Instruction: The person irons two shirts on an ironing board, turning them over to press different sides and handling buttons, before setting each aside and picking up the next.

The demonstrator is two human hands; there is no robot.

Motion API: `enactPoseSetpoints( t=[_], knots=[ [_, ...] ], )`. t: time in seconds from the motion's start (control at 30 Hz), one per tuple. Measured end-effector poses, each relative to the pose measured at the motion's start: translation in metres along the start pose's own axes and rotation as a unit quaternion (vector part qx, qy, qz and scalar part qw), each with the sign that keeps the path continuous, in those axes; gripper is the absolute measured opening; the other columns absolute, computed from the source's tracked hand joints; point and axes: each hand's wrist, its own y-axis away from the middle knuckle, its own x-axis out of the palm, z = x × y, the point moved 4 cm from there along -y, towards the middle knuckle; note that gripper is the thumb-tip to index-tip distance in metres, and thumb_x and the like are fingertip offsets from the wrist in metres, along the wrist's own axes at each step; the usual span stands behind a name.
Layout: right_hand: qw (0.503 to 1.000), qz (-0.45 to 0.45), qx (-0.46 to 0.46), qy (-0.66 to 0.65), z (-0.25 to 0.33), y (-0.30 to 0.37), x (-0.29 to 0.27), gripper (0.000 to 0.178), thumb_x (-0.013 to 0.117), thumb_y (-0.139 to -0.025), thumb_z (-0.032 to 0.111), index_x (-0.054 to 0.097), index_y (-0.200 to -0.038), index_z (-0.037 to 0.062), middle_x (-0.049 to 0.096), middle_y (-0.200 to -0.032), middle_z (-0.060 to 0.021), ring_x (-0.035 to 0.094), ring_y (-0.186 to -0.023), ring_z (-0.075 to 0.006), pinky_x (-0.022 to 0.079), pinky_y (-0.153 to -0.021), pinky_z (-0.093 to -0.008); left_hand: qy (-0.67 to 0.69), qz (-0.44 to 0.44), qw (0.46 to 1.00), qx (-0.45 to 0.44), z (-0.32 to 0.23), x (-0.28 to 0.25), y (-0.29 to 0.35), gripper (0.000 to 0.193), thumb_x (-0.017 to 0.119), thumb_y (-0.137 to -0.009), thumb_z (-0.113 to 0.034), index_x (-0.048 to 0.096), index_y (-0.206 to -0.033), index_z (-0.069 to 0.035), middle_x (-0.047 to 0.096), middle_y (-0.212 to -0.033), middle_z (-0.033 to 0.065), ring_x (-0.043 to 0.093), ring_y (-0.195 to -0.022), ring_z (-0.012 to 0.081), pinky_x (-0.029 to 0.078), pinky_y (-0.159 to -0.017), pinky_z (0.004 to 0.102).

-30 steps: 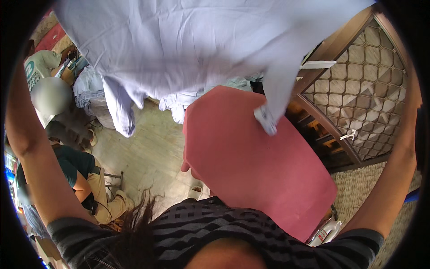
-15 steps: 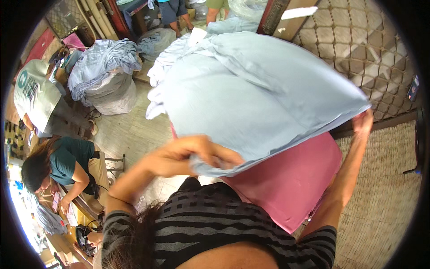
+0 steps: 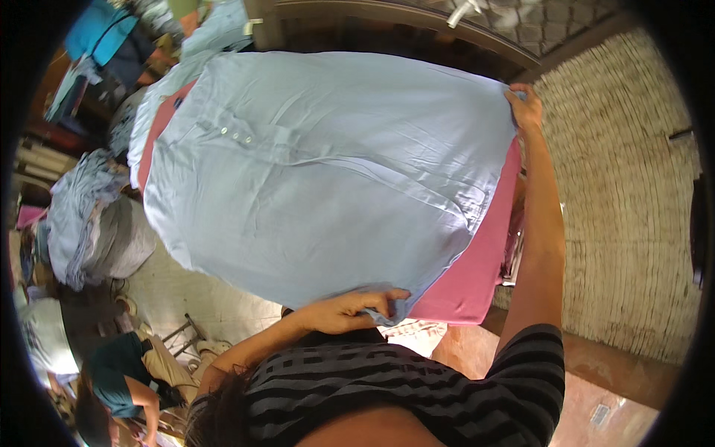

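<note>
A light blue garment (image 3: pixel 320 231) with a short row of white buttons (image 3: pixel 237 137) lies spread over a padded table with a pink cover (image 3: pixel 465 287). It shows a few creases along its middle. The near corner of its hem is bunched in my left hand (image 3: pixel 346 309), the fingers closed on the cloth. At the far right corner my right hand (image 3: pixel 527 110) pinches the edge between thumb and fingers. Bare pink cover shows along the right end and in a strip at the far left.
Blue cloth heaps over a pale sack (image 3: pixel 119 238) on the floor at left. A person in a dark green top (image 3: pixel 112 380) bends at the lower left; another in blue (image 3: pixel 104 33) stands at the upper left. A dark frame with a metal grille (image 3: pixel 536 26) borders the far side.
The garment, lifted and billowing before, now lies flatter over the pink cover. My right hand has moved farther away and slightly left in view. The view has turned right.
</note>
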Motion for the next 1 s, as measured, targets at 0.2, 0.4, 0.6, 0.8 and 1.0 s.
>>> enactPoseSetpoints(
  t=[0.2, 0.4, 0.6, 0.8, 1.0],
  knots=[
    [0.986, -0.037, -0.064, 0.149, -0.021, 0.012, -0.007, 0.029, 0.072, -0.084, 0.02, 0.067, -0.112, 0.0121, 0.068, -0.116, -0.0202, 0.063, -0.109, -0.0387, 0.049, -0.094, -0.0437, -0.234, 0.08, 0.968, -0.049, 0.015, 0.035, -0.05, 0.029, 0.066, -0.091, -0.008, 0.056, -0.118, -0.004, 0.046, -0.147, 0.0229, 0.048, -0.13, 0.0383, 0.039, -0.106, 0.0427],
    [0.979, -0.065, -0.178, 0.07, 0.046, 0.16, 0.014, 0.02, 0.059, -0.091, 0.004, 0.062, -0.111, 0.0018, 0.065, -0.109, -0.0202, 0.061, -0.103, -0.0397, 0.049, -0.091, -0.0458, -0.378, -0.137, 0.915, -0.005, -0.056, -0.043, -0.028, 0.027, 0.067, -0.091, -0.013, 0.059, -0.114, -0.001, 0.061, -0.127, 0.0179, 0.057, -0.116, 0.0376, 0.045, -0.1, 0.0464],
    [0.971, -0.008, -0.212, 0.111, 0.039, 0.268, 0.008, 0.008, 0.063, -0.086, 0.002, 0.067, -0.093, 0.0043, 0.066, -0.096, -0.0144, 0.062, -0.093, -0.0349, 0.049, -0.084, -0.0445, -0.716, -0.374, 0.589, 0.023, -0.118, -0.173, 0.033, 0.027, 0.069, -0.085, -0.012, 0.062, -0.111, -0.008, 0.058, -0.119, 0.0121, 0.054, -0.11, 0.0341, 0.043, -0.091, 0.0425],
    [0.965, 0.016, -0.196, 0.176, 0.062, 0.269, 0.004, 0.014, 0.071, -0.083, 0.013, 0.068, -0.095, 0.0063, 0.066, -0.102, -0.0125, 0.062, -0.097, -0.0339, 0.048, -0.086, -0.0444, -0.666, -0.449, 0.594, 0.03, -0.128, -0.215, 0.143, 0.018, 0.071, -0.084, -0.015, 0.066, -0.1, -0.009, 0.059, -0.113, 0.0094, 0.054, -0.107, 0.0306, 0.041, -0.092, 0.0425],
    [0.952, 0.051, -0.2, 0.227, 0.065, 0.267, 0.005, 0.025, 0.072, -0.084, 0.016, 0.063, -0.105, 0.0055, 0.062, -0.109, -0.0134, 0.057, -0.106, -0.0349, 0.044, -0.091, -0.0455, -0.752, -0.442, 0.477, -0.104, -0.155, -0.256, 0.202, 0.043, 0.061, -0.092, -0.039, 0.06, -0.13, -0.019, 0.048, -0.142, 0.0082, 0.041, -0.132, 0.0313, 0.026, -0.108, 0.0506]
  ],
)
